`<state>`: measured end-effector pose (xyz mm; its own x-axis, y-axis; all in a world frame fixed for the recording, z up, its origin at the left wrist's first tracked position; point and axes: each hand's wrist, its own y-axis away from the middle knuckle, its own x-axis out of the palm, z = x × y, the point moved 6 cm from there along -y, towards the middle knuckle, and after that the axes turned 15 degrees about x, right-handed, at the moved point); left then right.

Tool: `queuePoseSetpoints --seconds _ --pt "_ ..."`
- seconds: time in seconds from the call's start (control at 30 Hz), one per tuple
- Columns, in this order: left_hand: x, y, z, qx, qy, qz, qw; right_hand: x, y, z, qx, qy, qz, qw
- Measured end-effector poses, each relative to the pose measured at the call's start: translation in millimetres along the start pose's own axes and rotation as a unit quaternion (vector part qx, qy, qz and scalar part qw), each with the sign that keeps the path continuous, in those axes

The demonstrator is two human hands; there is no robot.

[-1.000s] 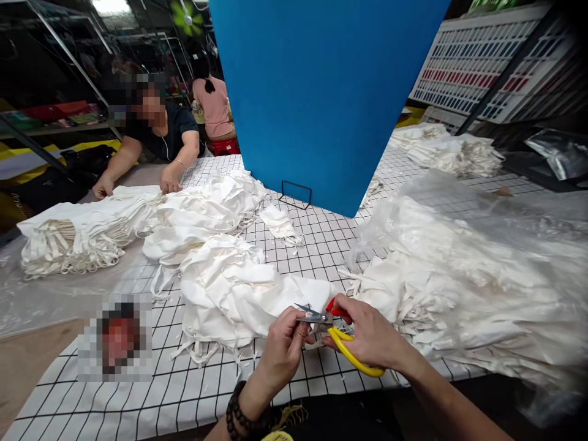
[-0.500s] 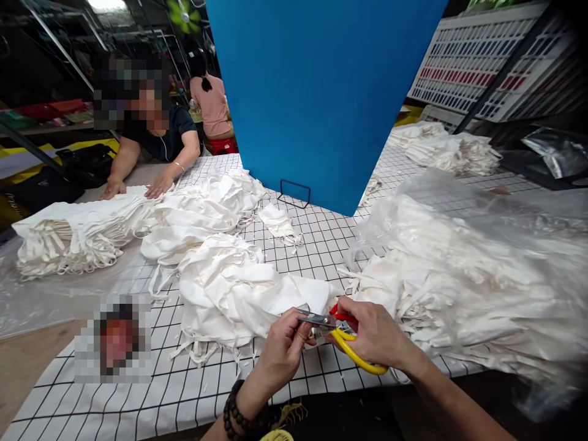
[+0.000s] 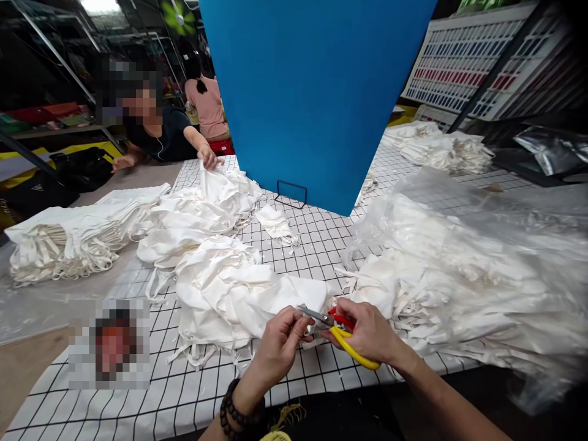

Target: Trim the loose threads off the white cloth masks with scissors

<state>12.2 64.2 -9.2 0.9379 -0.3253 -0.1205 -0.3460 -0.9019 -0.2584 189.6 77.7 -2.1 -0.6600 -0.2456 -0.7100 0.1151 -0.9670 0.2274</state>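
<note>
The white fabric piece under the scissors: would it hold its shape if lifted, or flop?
The white fabric piece would probably flop: it lies crumpled in soft folds, with thin straps trailing loose. It looks light for its size. It likely snags rather than slides, since the neighbouring pieces' straps tangle with it.

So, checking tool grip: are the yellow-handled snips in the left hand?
No, the right hand holds the snips.
</note>
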Motion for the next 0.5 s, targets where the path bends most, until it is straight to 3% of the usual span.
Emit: queuePoseSetpoints --seconds 0.07,0.13,0.23,0.3,0.33,0.4,0.5 --pt "-11.1 -5.3 -0.3 0.012 -0.039 -0.018 0.999 -3.6 -3.1 -14.0 0.036 -0.088 0.020 0.995" --pt "-37.8 -14.6 -5.5 0.029 -0.096 -0.061 0.993 -14.7 -7.4 -34.6 0.080 -0.168 0.004 0.982" --pt "-106.1 -31.2 -25.1 0.062 -0.177 -0.189 0.964 -45.4 -11.9 -75.2 0.147 -0.230 -0.107 0.956" --pt "-155.7 -40.4 -43.8 0.093 -0.241 -0.279 0.925 -65.6 -11.8 -100.5 0.186 -0.208 -0.184 0.943" --pt "-174.9 -45.5 -51.6 0.099 -0.287 -0.297 0.905 -72.7 -11.7 -110.3 0.202 -0.185 -0.209 0.939" --pt "-195.5 -58.5 -56.8 0.061 -0.392 -0.252 0.883 -80.0 -13.1 -122.9 0.229 -0.136 -0.235 0.935" --pt "-186.3 -69.6 -45.0 -0.046 -0.543 -0.133 0.828 -75.9 -21.9 -125.7 0.249 -0.084 -0.245 0.933"
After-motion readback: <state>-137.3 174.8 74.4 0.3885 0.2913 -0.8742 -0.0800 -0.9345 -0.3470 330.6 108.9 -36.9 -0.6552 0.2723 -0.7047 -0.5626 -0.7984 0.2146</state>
